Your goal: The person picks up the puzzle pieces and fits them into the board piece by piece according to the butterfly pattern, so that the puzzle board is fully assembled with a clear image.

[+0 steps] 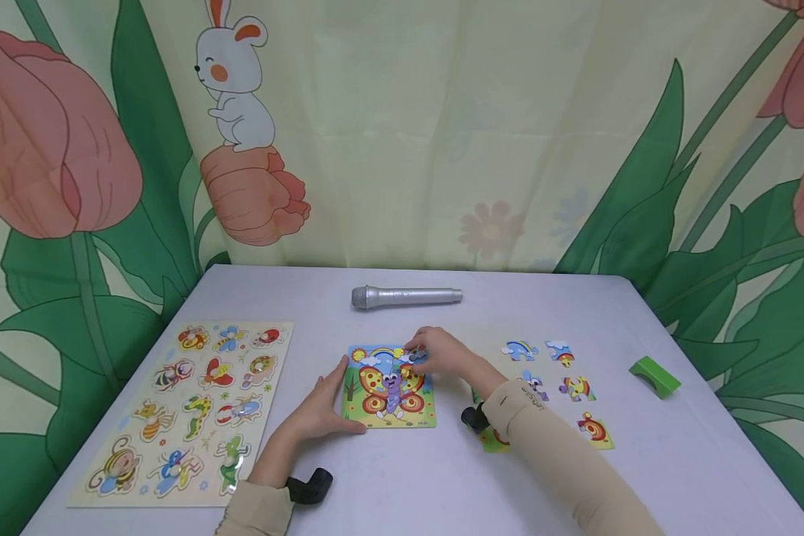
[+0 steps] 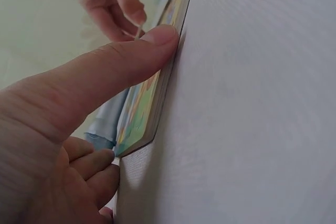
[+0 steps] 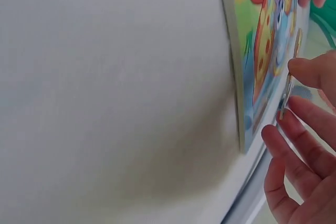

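Note:
A small square puzzle board [image 1: 390, 406] with a purple butterfly picture lies on the white table. My left hand [image 1: 321, 409] rests at its left side, thumb against the near edge and fingers along the left edge. The left wrist view shows this thumb [image 2: 121, 64] touching the board's rim. Above the board's far right corner, my right hand [image 1: 442, 351] pinches a thin puzzle piece [image 3: 286, 95] between thumb and fingertips. The piece is tilted, seen nearly edge-on in the right wrist view, and its picture is mostly hidden.
Several loose puzzle pieces [image 1: 576, 388] lie to the right, some partly behind my right forearm. A green arched block [image 1: 654, 377] is farther right. A silver microphone [image 1: 409, 297] lies at the back, and a large insect-picture board [image 1: 194, 387] at the left.

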{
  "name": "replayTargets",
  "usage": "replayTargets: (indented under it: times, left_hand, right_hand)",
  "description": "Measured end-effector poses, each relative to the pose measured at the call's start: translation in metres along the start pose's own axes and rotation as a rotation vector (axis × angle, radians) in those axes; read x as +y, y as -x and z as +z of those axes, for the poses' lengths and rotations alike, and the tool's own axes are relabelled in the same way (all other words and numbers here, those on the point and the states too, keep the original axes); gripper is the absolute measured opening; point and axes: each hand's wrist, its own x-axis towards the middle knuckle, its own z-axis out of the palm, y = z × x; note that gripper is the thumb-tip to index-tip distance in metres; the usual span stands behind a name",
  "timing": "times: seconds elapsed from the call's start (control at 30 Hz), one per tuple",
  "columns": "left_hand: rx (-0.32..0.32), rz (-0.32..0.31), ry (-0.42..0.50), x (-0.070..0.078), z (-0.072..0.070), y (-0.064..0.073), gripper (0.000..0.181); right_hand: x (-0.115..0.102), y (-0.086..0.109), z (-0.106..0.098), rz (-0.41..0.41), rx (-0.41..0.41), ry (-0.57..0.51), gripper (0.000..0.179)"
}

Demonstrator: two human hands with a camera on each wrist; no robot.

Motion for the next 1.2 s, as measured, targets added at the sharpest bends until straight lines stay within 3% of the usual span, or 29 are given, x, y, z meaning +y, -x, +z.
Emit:
replayTargets:
  times: [0.57,1.2]
  left_hand:
    - [-0.01,0.02,-0.001,-0.003,-0.001,-0.001,0.122]
    - [-0.012,0.028,-0.006,-0.002,-0.001,0.0,0.12]
  right_hand:
    - [-0.037,-0.029,0.019,-0.029,-0.04,0.052,0.037]
    - [-0.048,-0.046,0.031,0.03,-0.037,0.138,0.039]
